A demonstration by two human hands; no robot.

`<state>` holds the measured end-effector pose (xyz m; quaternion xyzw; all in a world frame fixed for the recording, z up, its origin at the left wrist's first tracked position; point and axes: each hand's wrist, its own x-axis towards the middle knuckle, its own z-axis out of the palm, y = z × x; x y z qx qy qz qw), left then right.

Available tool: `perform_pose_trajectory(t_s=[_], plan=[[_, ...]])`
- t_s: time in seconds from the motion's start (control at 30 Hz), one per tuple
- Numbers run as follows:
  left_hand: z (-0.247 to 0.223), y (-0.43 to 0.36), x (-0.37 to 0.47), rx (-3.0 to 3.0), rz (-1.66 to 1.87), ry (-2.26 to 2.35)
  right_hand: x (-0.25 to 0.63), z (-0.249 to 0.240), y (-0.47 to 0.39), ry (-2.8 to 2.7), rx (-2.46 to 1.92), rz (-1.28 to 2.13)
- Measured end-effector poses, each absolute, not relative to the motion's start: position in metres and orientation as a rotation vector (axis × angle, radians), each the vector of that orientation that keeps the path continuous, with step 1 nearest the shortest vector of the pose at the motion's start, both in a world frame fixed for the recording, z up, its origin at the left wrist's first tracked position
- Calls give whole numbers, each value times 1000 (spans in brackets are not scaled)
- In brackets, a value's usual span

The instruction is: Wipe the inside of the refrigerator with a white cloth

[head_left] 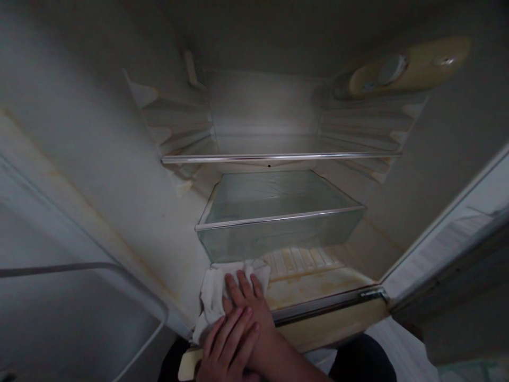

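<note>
Holding nothing visible, my extended left hand [231,346] is lying on my splayed right hand [249,306], which is pressing a white, crumpled fabric cloth [212,289] before the greenish, transparent, boxlike drawer [284,234]. I'm judging the cloth soft, light, graspable mid-fold.

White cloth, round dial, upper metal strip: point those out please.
White cloth [215,287], head view: its exposed left part.
Round dial [391,69], head view: middle of its face.
Upper metal strip [282,157], head view: middle of its length.

The left hand [228,345] (cut off below) hides part of the right hand [254,310], which covers some of the white cloth [213,286].
</note>
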<state>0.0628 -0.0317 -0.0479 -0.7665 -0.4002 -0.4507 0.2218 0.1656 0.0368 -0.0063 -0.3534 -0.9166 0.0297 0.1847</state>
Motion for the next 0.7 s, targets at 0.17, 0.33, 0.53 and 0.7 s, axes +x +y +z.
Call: perform_pose_trajectory(t_s=[0.17, 0.33, 0.53, 0.7], plan=[[-49, -33, 63, -2143, -1197, -1133, 170, -4, 36, -2578, -1005, 70], [-46, -33, 65, -2168, -1104, -1142, 211, 7, 32, -2493, -1056, 180], [-35, -31, 69, -2145, -1104, -1234, 314, 5, 49, -2252, -1532, -111], [-33, -30, 70, -2171, -1142, -1248, 387, -4, 66, -1938, -1890, -358]])
